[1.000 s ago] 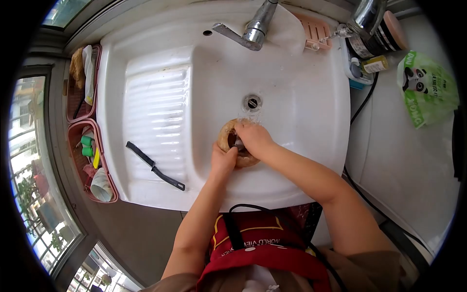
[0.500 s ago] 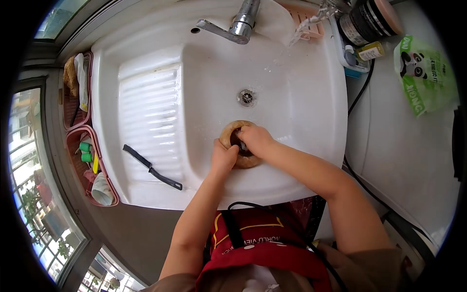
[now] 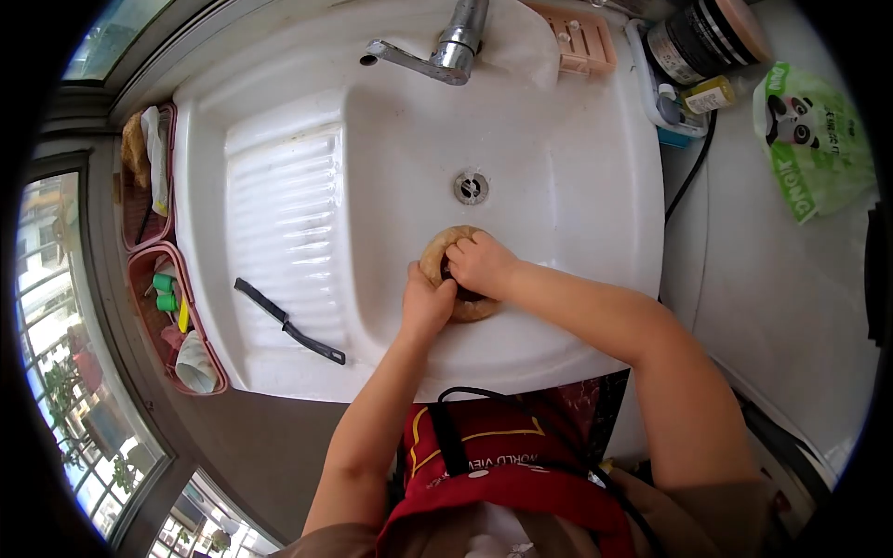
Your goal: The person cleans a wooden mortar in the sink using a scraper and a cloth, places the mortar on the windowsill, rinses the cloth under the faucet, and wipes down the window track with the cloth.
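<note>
A round tan vessel (image 3: 476,310) with a thick rim and a dark inside rests in the near part of the white sink basin (image 3: 595,223). My left hand (image 3: 428,302) grips its left side, with the thumb over the rim at the opening. The fingers of my right hand (image 3: 484,265) are curled together at the opening, over the upper right rim. Whatever those fingers pinch, if anything, is hidden. Beyond the vessel lies the metal drain (image 3: 471,188).
A black long-handled brush (image 3: 288,321) lies on the ribbed drainboard (image 3: 284,223). The chrome faucet (image 3: 456,51) stands at the back, beside a pink soap rack (image 3: 584,42). Pink baskets (image 3: 177,316) line the left; a green panda-print bag (image 3: 809,139) sits on the right.
My right hand's fingers have drawn up from inside the opening toward the rim. Water splashing at the back right of the sink no longer shows. My left hand keeps its hold.
</note>
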A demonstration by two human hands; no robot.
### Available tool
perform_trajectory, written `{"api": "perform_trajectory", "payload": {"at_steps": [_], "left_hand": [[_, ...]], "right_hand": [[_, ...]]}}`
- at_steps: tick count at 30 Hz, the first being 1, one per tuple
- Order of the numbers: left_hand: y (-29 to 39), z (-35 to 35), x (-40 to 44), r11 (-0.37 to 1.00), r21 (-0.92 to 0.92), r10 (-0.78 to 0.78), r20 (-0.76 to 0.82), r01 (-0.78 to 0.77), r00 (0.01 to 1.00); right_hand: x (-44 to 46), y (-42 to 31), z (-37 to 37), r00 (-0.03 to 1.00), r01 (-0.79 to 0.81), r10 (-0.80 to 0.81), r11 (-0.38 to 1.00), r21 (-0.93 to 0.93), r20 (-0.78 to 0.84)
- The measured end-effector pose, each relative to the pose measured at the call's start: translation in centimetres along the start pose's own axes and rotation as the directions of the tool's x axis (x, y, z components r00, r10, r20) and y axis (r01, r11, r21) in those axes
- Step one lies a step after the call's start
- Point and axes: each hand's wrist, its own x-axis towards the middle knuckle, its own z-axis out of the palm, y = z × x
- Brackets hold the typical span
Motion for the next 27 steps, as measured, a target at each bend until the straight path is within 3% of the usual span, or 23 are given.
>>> {"api": "perform_trajectory", "payload": {"at_steps": [2, 3, 4, 6, 9, 12, 14, 15, 17, 18, 20, 21, 24, 25, 26, 27], "left_hand": [[0.4, 0.2, -0.2, 1.0, -0.015, 0.026, -0.015, -0.026, 1.0], [0.7, 0.3, -0.4, 0.999, -0.024, 0.046, -0.035, -0.047, 0.998], [1.3, 0.2, -0.6, 0.998, -0.033, 0.054, -0.035, -0.055, 0.998], [2.3, -0.3, -1.3, 0.996, 0.065, 0.061, -0.044, -0.058, 0.997], [2.1, -0.3, -1.3, 0.991, 0.098, 0.098, -0.043, -0.093, 0.994], [0.8, -0.2, -0.4, 0.998, 0.029, 0.054, -0.043, -0.053, 0.998], [0.7, -0.7, -0.7, 0.998, 0.019, 0.057, -0.046, -0.056, 0.997], [1.1, -0.9, -0.7, 0.998, 0.007, 0.065, -0.048, -0.065, 0.997], [0.7, -1.2, -0.4, 0.994, 0.011, 0.109, -0.017, -0.109, 0.994], [0.4, -1.3, -0.2, 0.989, 0.013, 0.148, 0.011, -0.148, 0.989], [0.3, -1.2, -0.1, 0.991, -0.057, 0.122, 0.022, -0.121, 0.992], [0.4, -1.1, -0.1, 0.989, -0.124, 0.091, 0.043, -0.085, 0.995], [1.0, -1.5, -0.5, 0.995, -0.097, -0.009, 0.113, 0.02, 0.994], [1.5, -1.8, -0.7, 0.996, -0.093, -0.001, 0.112, 0.011, 0.994], [3.0, -2.4, -0.9, 0.979, -0.203, 0.022, 0.152, 0.009, 0.988], [3.5, -2.6, -1.3, 0.95, -0.31, 0.025, 0.189, 0.036, 0.982]], "right_hand": [[-0.8, -0.6, -1.6, 0.975, -0.078, 0.125, 0.967, -0.242, 0.185], [-0.7, -1.5, -1.9, 0.973, -0.079, 0.128, 0.966, -0.246, 0.191], [0.1, -2.4, -2.2, 0.863, -0.403, 0.416, 0.909, -0.106, 0.287], [0.6, -3.1, -3.0, 0.662, -0.69, 0.626, 0.724, 0.008, 0.412], [0.5, -3.0, -3.9, 0.708, -0.632, 0.517, 0.768, 0.105, 0.481], [0.5, -2.4, -2.8, 0.677, -0.697, 0.51, 0.677, 0.237, 0.531], [0.5, -2.2, -1.8, 0.548, -0.816, 0.411, 0.072, 0.573, 0.729], [0.2, -2.3, -1.7, 0.549, -0.814, 0.414, 0.069, 0.576, 0.726], [-0.2, -3.0, -2.0, 0.541, -0.704, 0.413, -0.253, 0.663, 0.732], [0.0, -3.8, -2.5, 0.545, -0.7, 0.415, -0.253, 0.668, 0.728], [0.1, -5.2, -3.8, 0.28, -0.435, 0.793, -0.398, 0.808, 0.541], [0.4, -4.7, -1.7, 0.295, -0.47, 0.946, 0.019, 0.882, 0.137], [1.6, -5.5, -2.5, 0.227, -0.426, 0.952, -0.092, 0.9, 0.205], [1.7, -5.6, -3.1, 0.302, -0.488, 0.942, 0.019, 0.873, 0.148], [1.9, -5.2, -3.6, 0.297, -0.478, 0.947, 0.034, 0.878, 0.125], [1.7, -5.1, -3.5, 0.443, -0.373, 0.871, -0.035, 0.927, 0.211]]}}
